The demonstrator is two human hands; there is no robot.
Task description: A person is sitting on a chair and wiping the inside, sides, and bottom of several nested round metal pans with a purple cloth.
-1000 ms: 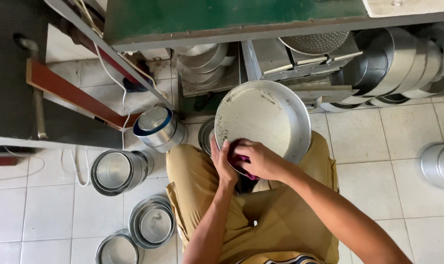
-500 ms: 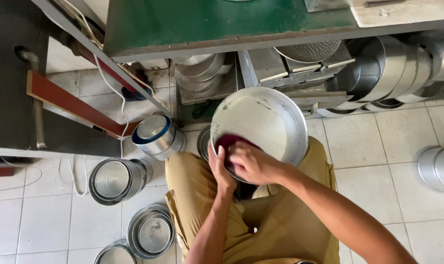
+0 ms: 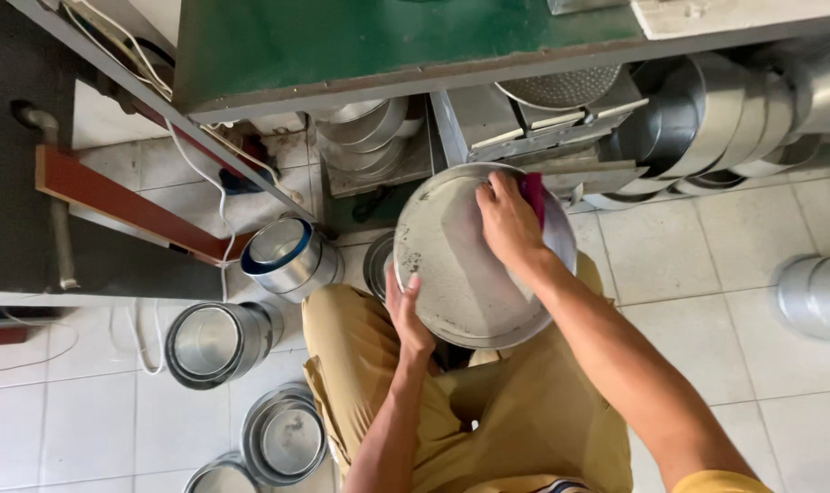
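White floor tiles (image 3: 671, 274) spread out under everything, a big green table top (image 3: 388, 41) sits past the fingertips, and shiny metal tins are stacked under it (image 3: 707, 119) and stand on the floor (image 3: 216, 340) off to the left of the hands. The round metal pan (image 3: 461, 274) is held up over the person's tan trousers (image 3: 515, 411), just in front of the table. The left hand (image 3: 406, 315) grips its near rim with fingers curled around the edge, and the right hand (image 3: 508, 224) presses a pink cloth (image 3: 532, 196) flat under its fingers on the far side of the pan.
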